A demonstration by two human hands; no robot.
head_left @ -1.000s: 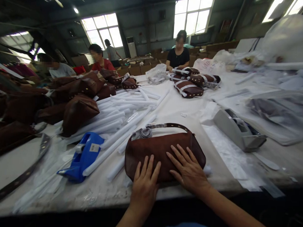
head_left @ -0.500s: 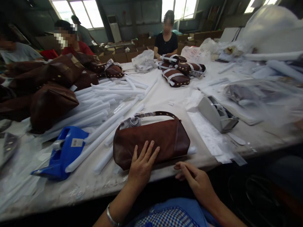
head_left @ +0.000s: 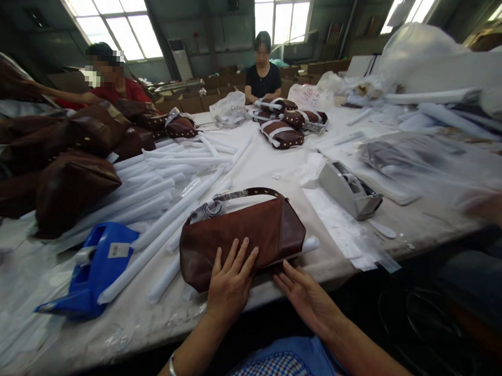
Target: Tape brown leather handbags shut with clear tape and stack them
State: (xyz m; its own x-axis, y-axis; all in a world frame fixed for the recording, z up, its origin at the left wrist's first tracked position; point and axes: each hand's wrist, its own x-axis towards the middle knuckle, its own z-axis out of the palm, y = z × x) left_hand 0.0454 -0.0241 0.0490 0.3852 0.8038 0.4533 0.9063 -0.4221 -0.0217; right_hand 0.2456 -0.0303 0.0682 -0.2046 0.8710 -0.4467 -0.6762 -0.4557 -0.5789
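A brown leather handbag (head_left: 249,232) lies on its side in front of me, its studded strap (head_left: 254,192) arched along the far edge and partly wrapped. Flat on the bag's near face rests my left hand (head_left: 231,275), fingers spread. My right hand (head_left: 303,294) is at the bag's lower right edge, fingers stretched out, the tips close to or touching its underside. A white paper roll (head_left: 310,244) pokes out from behind the bag's right end. Left of the bag sits a blue tape dispenser (head_left: 102,265).
Many white rolls (head_left: 152,193) lie left of the bag, beside piled brown bags (head_left: 76,184). A grey tape dispenser (head_left: 350,188) stands right, near plastic sheets (head_left: 433,156). Strapped bags (head_left: 281,129) lie farther back before a seated person (head_left: 263,76). Another person's blurred hand (head_left: 489,207) is at right.
My right hand has moved in to the bag's lower edge and its curled fingers have straightened. My left hand stays on the bag. At far left, a brown bag has been raised.
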